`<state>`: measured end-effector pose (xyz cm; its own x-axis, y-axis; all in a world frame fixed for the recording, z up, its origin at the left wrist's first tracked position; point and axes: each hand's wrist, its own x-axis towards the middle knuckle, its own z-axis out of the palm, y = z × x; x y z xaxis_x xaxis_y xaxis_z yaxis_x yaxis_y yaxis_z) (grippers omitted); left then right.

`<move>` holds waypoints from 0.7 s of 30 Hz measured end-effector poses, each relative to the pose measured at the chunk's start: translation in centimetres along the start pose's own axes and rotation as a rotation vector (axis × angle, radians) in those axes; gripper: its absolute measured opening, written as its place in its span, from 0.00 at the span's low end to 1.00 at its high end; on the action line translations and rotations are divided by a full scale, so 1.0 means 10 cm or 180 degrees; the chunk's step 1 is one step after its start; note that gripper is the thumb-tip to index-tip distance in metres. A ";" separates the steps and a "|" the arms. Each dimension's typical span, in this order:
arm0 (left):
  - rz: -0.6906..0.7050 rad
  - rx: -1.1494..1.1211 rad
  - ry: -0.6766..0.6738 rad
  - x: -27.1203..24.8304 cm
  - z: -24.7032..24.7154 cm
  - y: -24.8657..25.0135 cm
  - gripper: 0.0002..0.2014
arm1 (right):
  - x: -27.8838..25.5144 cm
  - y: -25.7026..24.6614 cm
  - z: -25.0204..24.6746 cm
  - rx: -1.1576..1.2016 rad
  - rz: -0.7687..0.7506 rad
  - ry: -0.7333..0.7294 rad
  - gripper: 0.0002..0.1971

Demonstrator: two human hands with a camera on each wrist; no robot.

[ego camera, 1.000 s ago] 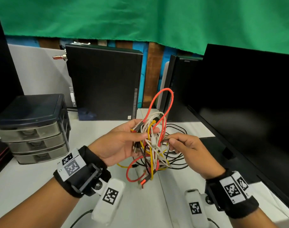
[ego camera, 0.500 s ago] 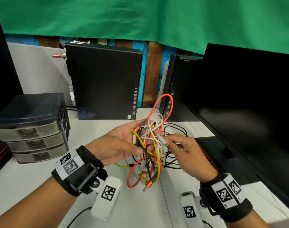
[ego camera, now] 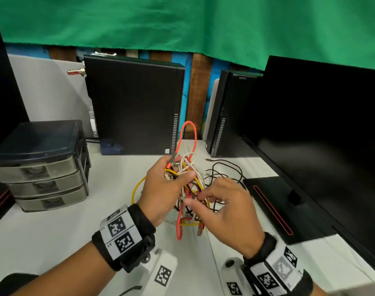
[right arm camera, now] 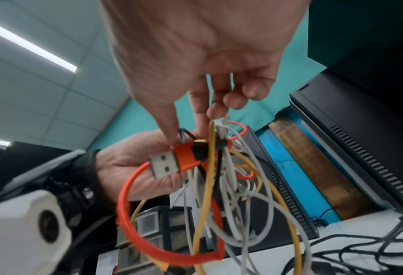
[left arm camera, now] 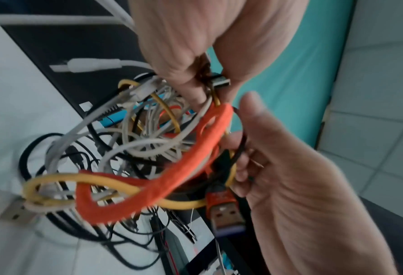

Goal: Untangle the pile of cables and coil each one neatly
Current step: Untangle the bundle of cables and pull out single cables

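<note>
Since a second ago both hands have dropped and the right hand has slid lower down the cable tangle, held above the bench. Left hand fingers stay clamped around the bundle; right fingers pinch strands. Untangling is barely begun; next, tease one cable free.

Green cloth backdrop across top; white desk below; grey plastic three-drawer unit left; ceiling strip light upper left.

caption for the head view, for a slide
Left hand grips a tangled bundle of orange, yellow, white and black cables above a white desk while right hand picks at strands.
</note>
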<state>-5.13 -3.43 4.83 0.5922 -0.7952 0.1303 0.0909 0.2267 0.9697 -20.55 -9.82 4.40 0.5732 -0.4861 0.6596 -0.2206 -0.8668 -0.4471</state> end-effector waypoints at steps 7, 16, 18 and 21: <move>0.0185 0.0297 0.0199 -0.04 0.05 -0.04 0.15 | 0.06 0.03 -0.04 0.1035 0.0443 -0.0278 0.08; -0.0090 -0.0234 0.0754 0.22 -0.22 0.03 0.12 | 0.16 -0.07 -0.29 0.2187 0.1649 -0.1174 0.16; 0.0052 -0.0102 0.0714 0.20 -0.21 0.02 0.11 | 0.16 -0.03 -0.29 0.2408 0.1612 -0.1186 0.15; 0.0177 0.0004 0.0762 0.20 -0.22 -0.01 0.11 | 0.16 0.00 -0.35 0.3094 0.1319 -0.1219 0.13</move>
<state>-2.23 -3.81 4.58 0.7690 -0.6256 0.1310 0.0520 0.2655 0.9627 -22.43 -10.99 7.53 0.8401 -0.5057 0.1964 0.1627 -0.1104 -0.9805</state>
